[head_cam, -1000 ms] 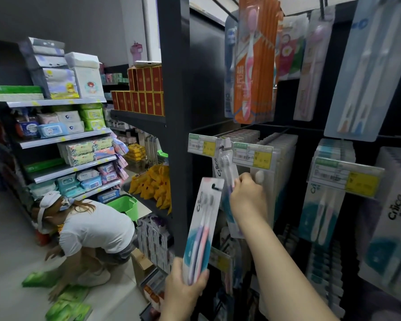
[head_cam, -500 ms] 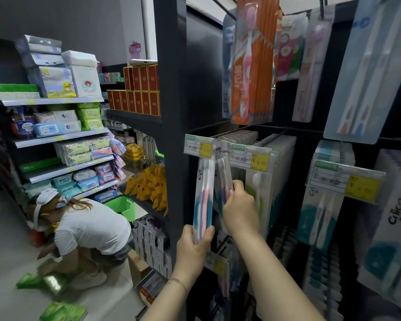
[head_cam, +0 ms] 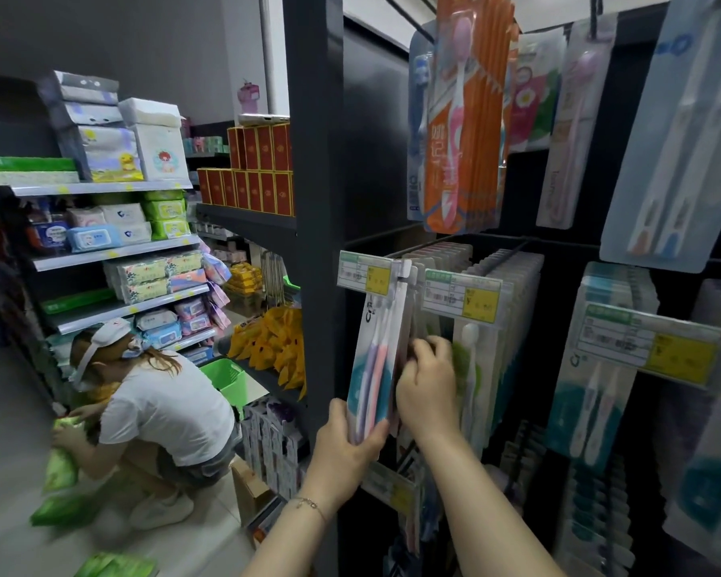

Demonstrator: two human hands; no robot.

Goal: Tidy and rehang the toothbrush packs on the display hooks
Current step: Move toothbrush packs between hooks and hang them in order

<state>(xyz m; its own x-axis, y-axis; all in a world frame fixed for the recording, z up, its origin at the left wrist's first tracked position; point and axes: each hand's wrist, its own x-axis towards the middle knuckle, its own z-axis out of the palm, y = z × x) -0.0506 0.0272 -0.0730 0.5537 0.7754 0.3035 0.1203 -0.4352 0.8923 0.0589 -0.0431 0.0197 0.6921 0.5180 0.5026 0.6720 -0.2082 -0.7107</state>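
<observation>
Since the toothbrush pack (head_cam: pixel 371 368) stands upright, long axis vertical, its hang-hole end sits right up by the tip of the display hook (head_cam: pixel 405 271), just beside the price tag (head_cam: pixel 365 276). The L hand (head_cam: pixel 348 441) has the bottom edge, thumb on the front, fingers (head_cam: pixel 373 433) wrapped round the back, a firm grip. So the hook lies straight above the L hand, at the pack's far end, & the next move prob. turns on lining that top hole w/ the hook tip & sliding it back. The R hand (head_cam: pixel 427 393) is nearer the hook, just right of the pack. Its fingers (head_cam: pixel 431 347) are curled into the hung packs (head_cam: pixel 417 318) on that hook, seemingly holding them back for room; how tight, can't tell. Hidden: the hole & hook tip are masked by the tag holder, so whether the pack is on the hook or only against it can't be read. The pack's lower end is covered by the L hand. The neighbour row (head_cam: pixel 471 368) w/ green brushes hangs close on the right; lower rows are blurred.
</observation>
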